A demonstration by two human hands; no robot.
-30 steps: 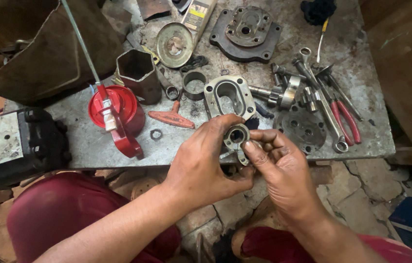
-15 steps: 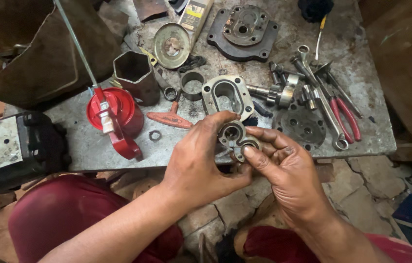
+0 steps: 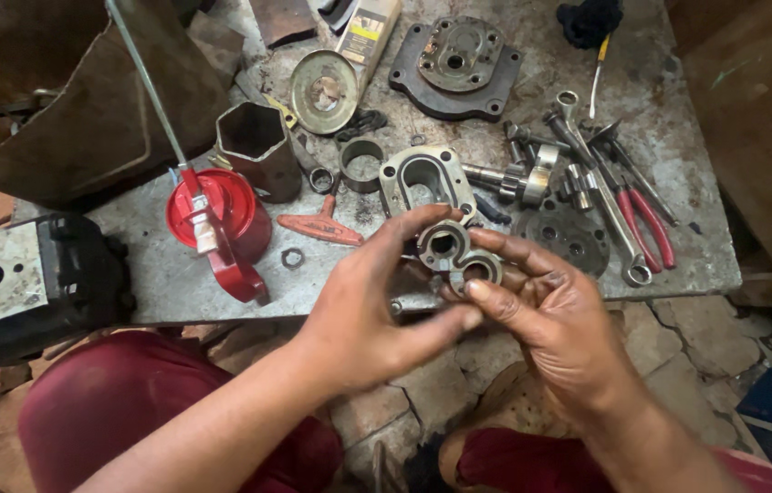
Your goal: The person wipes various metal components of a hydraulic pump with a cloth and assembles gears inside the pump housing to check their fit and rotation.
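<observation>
Both hands (image 3: 459, 315) pinch figure-eight bushing (image 3: 457, 256) just past table edge (image 3: 222, 310).

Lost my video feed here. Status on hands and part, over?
Both hands, left hand and right hand, grip the figure-eight metal bushing. Held above table edge. Nothing blocking.

At the centre of the frame, the two-holed metal piece (image 3: 457, 256) is dull grey with dark bores; the left hand (image 3: 377, 310) and right hand (image 3: 555, 319) holding it are smudged black with grease; left of centre, the oil can (image 3: 217, 215) is bright red with a pale silver spout; beside it the small flat handle (image 3: 320, 226) is faded red; at right, the pliers (image 3: 646, 219) have red grips; the tabletop (image 3: 678, 183) is mottled grey, stained dark; at the upper right, the rag (image 3: 591, 20) is black; at the bottom, the trousers (image 3: 130, 411) are maroon.
</observation>
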